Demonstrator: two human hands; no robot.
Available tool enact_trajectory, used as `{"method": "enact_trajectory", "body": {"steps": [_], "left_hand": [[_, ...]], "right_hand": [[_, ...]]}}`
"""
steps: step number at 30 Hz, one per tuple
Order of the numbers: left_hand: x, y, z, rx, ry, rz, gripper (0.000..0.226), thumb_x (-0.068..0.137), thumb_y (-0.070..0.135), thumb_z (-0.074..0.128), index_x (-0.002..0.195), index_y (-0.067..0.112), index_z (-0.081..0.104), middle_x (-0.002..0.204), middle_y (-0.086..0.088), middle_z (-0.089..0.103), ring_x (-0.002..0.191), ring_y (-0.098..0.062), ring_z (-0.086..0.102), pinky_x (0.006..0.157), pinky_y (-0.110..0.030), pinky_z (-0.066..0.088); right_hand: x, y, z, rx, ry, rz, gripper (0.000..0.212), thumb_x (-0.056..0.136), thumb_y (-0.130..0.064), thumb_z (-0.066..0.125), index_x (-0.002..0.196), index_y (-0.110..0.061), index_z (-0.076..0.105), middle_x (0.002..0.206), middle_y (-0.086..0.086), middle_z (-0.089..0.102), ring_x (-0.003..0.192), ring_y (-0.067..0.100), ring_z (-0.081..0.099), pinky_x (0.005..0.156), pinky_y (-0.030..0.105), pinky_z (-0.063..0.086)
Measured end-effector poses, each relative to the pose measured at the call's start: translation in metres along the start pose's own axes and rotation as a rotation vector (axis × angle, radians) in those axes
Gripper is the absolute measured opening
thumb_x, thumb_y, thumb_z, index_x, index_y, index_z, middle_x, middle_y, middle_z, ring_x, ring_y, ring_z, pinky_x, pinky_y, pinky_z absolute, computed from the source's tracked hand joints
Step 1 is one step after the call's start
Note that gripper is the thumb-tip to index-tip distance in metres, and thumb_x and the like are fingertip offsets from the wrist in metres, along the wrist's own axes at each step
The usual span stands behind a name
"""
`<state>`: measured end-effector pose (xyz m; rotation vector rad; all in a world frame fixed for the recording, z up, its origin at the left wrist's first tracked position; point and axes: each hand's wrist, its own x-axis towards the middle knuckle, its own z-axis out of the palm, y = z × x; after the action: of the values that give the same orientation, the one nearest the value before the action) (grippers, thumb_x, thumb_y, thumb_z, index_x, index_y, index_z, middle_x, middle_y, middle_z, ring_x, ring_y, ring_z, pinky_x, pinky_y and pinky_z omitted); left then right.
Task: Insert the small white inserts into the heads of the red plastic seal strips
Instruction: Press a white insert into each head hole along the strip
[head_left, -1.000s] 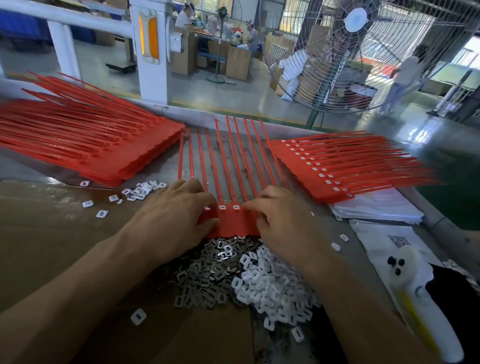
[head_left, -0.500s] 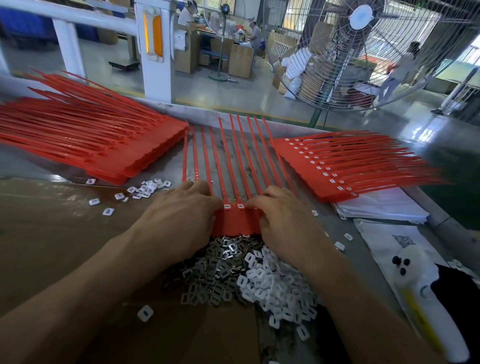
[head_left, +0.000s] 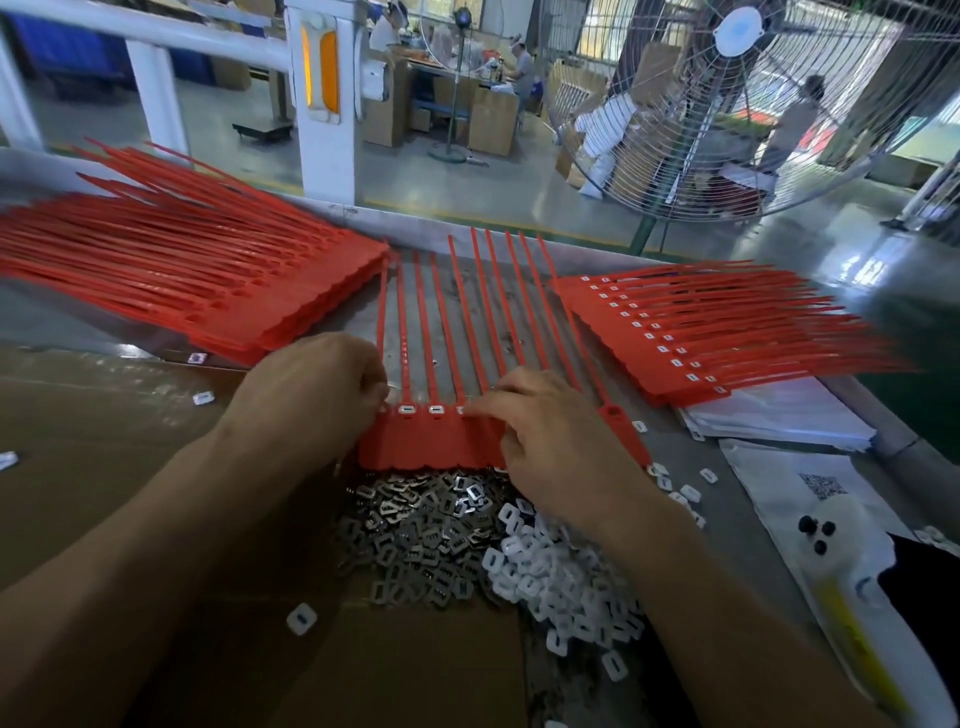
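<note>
a joined row of red seal strips lies flat in the middle of the table, heads toward the person and thin tails running away toward the far edge. two white inserts sit seated in heads between the two hands. the left hand rests on the left end of the row, its grip curled with the fingertips bunched at a head; whether it pinches an insert there cannot be told. the right hand lies over the right part of the row, fingers bent and reaching left, the fingertips pressing down at the head line just beside the seated inserts; what, if anything, sits under them is hidden. just in front of the row, touching its near edge, lies a heap of grey metal clips, and beside it on the right a heap of loose white inserts, with a few strays scattered on the brown cardboard under the left forearm. to the left a thick stack of red strips lies fanned out; to the right another red stack shows white inserts along its heads and rests partly on white sheets. a large caged fan stands beyond the table.
</note>
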<state>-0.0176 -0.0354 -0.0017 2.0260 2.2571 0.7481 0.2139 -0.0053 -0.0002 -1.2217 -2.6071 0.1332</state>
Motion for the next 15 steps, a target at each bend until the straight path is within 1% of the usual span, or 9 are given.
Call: {"method": "enact_trajectory", "body": {"steps": [2,5,7,10,15], "left_hand": [[0.001,-0.001,0.001,0.002,-0.048,-0.033,0.009,0.087,0.036,0.070,0.093,0.030,0.073,0.095,0.007,0.071,0.092,-0.019,0.065,0.083,-0.038,0.053],[0.001,0.000,0.004,-0.023,-0.063,-0.041,0.008,0.086,0.040,0.071,0.091,0.034,0.071,0.089,0.011,0.067,0.084,-0.013,0.059,0.078,-0.035,0.050],[0.001,0.000,0.005,-0.031,-0.071,-0.038,0.007,0.086,0.041,0.072,0.088,0.035,0.070,0.085,0.013,0.063,0.082,-0.012,0.058,0.076,-0.033,0.048],[0.002,0.000,0.004,-0.064,-0.084,-0.048,0.006,0.085,0.039,0.074,0.084,0.035,0.069,0.081,0.014,0.061,0.081,-0.013,0.060,0.076,-0.033,0.049],[0.001,0.003,0.004,-0.074,-0.102,-0.043,0.009,0.085,0.036,0.074,0.081,0.036,0.066,0.080,0.015,0.061,0.081,-0.012,0.059,0.078,-0.035,0.051]], "right_hand": [[0.002,-0.003,-0.003,-0.033,-0.021,0.004,0.048,0.099,-0.010,0.050,0.141,-0.030,0.060,0.131,-0.007,0.054,0.126,0.015,0.046,0.109,0.037,0.038],[0.005,-0.010,-0.005,-0.090,-0.049,0.007,0.048,0.098,-0.011,0.048,0.140,-0.031,0.060,0.127,-0.004,0.055,0.123,0.019,0.049,0.106,0.042,0.042],[0.008,-0.012,-0.006,-0.106,-0.047,0.018,0.047,0.098,-0.010,0.047,0.138,-0.031,0.062,0.123,-0.004,0.056,0.122,0.020,0.050,0.104,0.043,0.044],[0.009,-0.014,-0.007,-0.108,-0.052,0.035,0.047,0.098,-0.010,0.047,0.135,-0.034,0.064,0.120,-0.005,0.056,0.120,0.019,0.052,0.103,0.043,0.044],[0.008,-0.010,-0.005,-0.063,-0.040,0.030,0.043,0.099,-0.014,0.048,0.134,-0.034,0.065,0.120,-0.006,0.057,0.119,0.018,0.051,0.103,0.043,0.044]]}}
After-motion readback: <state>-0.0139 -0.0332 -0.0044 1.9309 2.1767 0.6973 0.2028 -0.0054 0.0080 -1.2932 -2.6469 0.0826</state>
